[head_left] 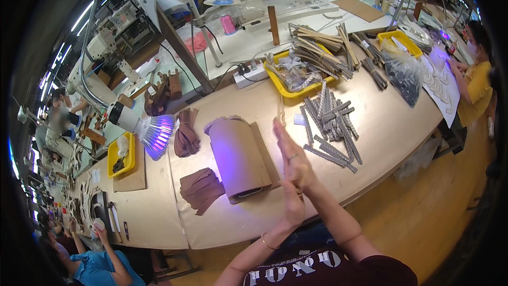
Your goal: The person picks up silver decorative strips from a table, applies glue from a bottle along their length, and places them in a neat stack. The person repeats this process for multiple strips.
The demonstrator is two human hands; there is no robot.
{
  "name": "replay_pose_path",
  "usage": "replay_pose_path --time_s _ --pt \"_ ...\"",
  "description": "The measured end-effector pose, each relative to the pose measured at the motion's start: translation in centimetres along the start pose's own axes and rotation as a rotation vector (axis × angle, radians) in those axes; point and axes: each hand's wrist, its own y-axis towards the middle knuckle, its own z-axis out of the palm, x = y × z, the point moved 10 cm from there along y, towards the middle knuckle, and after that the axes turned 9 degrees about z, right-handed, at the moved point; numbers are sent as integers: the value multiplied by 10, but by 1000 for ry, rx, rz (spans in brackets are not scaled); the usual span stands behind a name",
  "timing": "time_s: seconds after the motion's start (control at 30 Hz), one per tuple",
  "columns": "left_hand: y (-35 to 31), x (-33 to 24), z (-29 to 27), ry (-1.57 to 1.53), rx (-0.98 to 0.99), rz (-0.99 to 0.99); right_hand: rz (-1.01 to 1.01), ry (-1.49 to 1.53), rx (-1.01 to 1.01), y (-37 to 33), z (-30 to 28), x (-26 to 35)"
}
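In front of me, over the near edge of the table, my hands meet. My right hand (297,165) has its fingers stretched out flat, pointing away from me. Pressed against its palm side is my left hand (292,205), lower down, its fingers partly hidden. Nothing shows clearly between the palms. Just left of the hands stands a brown rounded form (235,151) with a curved top, on a flat brown board (264,153). Brown strips lie in a fanned bundle (201,188) beside it, and a tied bundle (186,133) lies farther off.
Grey braided strips (333,127) lie loose to the right. Behind them, a yellow basket (296,92) holds strips and plastic bags. A lit lamp (153,132) leans in from the left, near a smaller yellow tray (121,156). Other people (473,85) work on both sides.
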Motion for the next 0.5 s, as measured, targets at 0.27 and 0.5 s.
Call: replay_pose_path --time_s 0.27,0.5 --pt "80 -37 -6 41 -166 2 -79 -209 -126 -43 12 3" --pt "94 -30 -29 348 -273 108 83 -17 -285 -16 -13 -33"
